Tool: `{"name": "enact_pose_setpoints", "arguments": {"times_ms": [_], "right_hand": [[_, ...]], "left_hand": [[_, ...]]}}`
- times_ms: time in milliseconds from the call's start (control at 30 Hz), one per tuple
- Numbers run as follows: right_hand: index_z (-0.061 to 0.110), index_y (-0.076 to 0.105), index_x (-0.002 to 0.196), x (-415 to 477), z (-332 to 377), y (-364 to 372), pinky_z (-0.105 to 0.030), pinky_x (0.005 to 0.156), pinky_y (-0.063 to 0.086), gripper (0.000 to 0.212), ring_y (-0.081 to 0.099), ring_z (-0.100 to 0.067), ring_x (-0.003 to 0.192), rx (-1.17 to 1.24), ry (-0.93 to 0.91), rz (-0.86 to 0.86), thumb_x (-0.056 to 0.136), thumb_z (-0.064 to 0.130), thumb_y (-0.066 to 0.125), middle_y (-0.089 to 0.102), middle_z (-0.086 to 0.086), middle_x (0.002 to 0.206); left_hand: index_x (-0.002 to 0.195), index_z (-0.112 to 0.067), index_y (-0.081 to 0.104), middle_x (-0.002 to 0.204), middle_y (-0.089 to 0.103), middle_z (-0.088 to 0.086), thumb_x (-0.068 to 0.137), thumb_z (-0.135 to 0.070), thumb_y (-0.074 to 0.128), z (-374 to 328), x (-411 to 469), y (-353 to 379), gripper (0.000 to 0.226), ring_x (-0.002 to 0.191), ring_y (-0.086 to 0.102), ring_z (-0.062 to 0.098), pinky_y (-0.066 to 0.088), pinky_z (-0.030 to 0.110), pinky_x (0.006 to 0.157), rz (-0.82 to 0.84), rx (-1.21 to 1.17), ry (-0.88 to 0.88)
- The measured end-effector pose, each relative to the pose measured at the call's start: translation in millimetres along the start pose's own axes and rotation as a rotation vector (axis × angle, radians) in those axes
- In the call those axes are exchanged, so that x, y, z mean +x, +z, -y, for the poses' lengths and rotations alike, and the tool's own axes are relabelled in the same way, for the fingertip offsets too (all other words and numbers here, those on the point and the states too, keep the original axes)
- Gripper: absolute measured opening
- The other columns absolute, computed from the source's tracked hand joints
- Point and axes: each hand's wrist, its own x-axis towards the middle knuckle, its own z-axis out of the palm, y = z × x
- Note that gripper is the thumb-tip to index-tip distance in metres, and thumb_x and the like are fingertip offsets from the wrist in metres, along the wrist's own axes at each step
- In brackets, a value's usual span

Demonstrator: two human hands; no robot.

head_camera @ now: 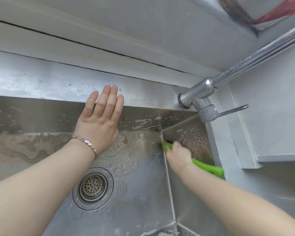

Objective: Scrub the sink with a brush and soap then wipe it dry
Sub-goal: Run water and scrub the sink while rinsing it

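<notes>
While the right hand (178, 155) is curled round the green plastic brush (206, 166), its bristles are pushed into the far right corner of the steel sink (143, 193), presumably to scour the seam. For support, the left hand (100, 120) is laid flat, fingers straight, on the wet back wall above the perforated round drain (93, 185).

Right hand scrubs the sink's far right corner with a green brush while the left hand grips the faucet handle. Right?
Not quite: in the head view the left hand lies flat against the sink's back rim, clear of the faucet handle. The right hand does scrub the far right corner with the green brush.
</notes>
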Motion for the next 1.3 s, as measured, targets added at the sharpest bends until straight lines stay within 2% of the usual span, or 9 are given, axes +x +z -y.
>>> {"name": "enact_pose_setpoints", "arguments": {"times_ms": [167,500,633,767,933,1000,1100,1200,1300], "right_hand": [[0.006,0.039,0.137,24,-14,-18,-0.039,0.090,0.047,0.042,0.046,-0.029,0.121,-0.014,0.012,-0.031,0.096,0.002,0.032,0.041,-0.018,0.131],[0.006,0.035,0.142,49,-7,-27,-0.043,0.090,0.047,0.048,0.046,-0.036,0.121,-0.167,-0.034,0.072,0.095,0.000,0.035,0.037,-0.022,0.136],[0.008,0.036,0.139,3,-2,-7,-0.038,0.092,0.046,0.043,0.050,-0.032,0.118,0.001,-0.029,0.120,0.096,0.003,0.034,0.042,-0.018,0.131],[0.009,0.040,0.137,-65,3,3,-0.038,0.092,0.045,0.041,0.050,-0.031,0.120,-0.067,-0.198,0.273,0.097,0.006,0.034,0.044,-0.018,0.131],[0.010,0.044,0.134,-5,-36,-46,-0.035,0.086,0.048,0.040,0.056,-0.030,0.112,-0.022,0.121,0.007,0.094,0.006,0.039,0.046,-0.015,0.126],[0.010,0.035,0.140,-32,-23,-21,-0.034,0.084,0.048,0.044,0.053,-0.029,0.114,-0.025,0.006,0.047,0.096,0.005,0.034,0.044,-0.017,0.128],[0.009,0.032,0.143,-104,8,17,-0.030,0.070,0.043,0.045,0.049,-0.029,0.119,-0.036,-0.226,0.300,0.098,0.002,0.029,0.043,-0.018,0.131],[0.012,0.036,0.140,-55,-13,-1,-0.034,0.083,0.047,0.044,0.055,-0.030,0.114,-0.026,-0.074,0.152,0.097,0.005,0.033,0.047,-0.016,0.128],[0.022,0.041,0.138,-40,-32,-20,-0.031,0.076,0.050,0.049,0.063,-0.028,0.097,-0.019,0.093,-0.029,0.093,0.005,0.034,0.053,-0.015,0.117]], "left_hand": [[0.132,0.004,0.038,0.138,0.035,0.024,0.072,-0.019,0.049,-1,0,4,0.065,0.129,0.029,0.036,0.005,0.042,0.113,-0.014,0.019,0.011],[0.132,0.002,0.035,0.138,0.029,0.021,0.071,-0.019,0.052,-2,0,5,0.067,0.129,0.027,0.034,0.005,0.043,0.111,-0.014,0.077,0.003],[0.132,0.002,0.034,0.139,0.028,0.022,0.071,-0.019,0.050,-3,2,1,0.067,0.129,0.027,0.035,0.003,0.043,0.112,-0.006,0.044,0.004],[0.133,0.004,0.034,0.140,0.029,0.023,0.071,-0.019,0.049,0,2,-7,0.068,0.130,0.025,0.036,0.000,0.041,0.113,0.029,-0.018,-0.010],[0.133,0.007,0.034,0.139,0.037,0.029,0.071,-0.017,0.050,-3,2,-10,0.068,0.130,0.022,0.038,-0.002,0.042,0.112,0.065,-0.076,-0.014],[0.134,0.007,0.033,0.139,0.036,0.030,0.071,-0.017,0.049,-5,2,-11,0.069,0.130,0.021,0.039,-0.004,0.042,0.112,0.085,-0.086,-0.028],[0.134,0.007,0.031,0.140,0.035,0.031,0.072,-0.014,0.050,-5,1,-14,0.068,0.130,0.019,0.039,-0.007,0.042,0.113,0.089,-0.091,-0.038],[0.134,0.008,0.030,0.140,0.033,0.032,0.072,-0.012,0.053,-5,0,-14,0.069,0.131,0.019,0.040,-0.008,0.041,0.112,0.082,-0.110,-0.038],[0.134,0.009,0.030,0.141,0.032,0.033,0.072,-0.010,0.062,-7,1,-14,0.073,0.132,0.026,0.044,-0.007,0.043,0.112,0.119,-0.112,-0.058]]}}
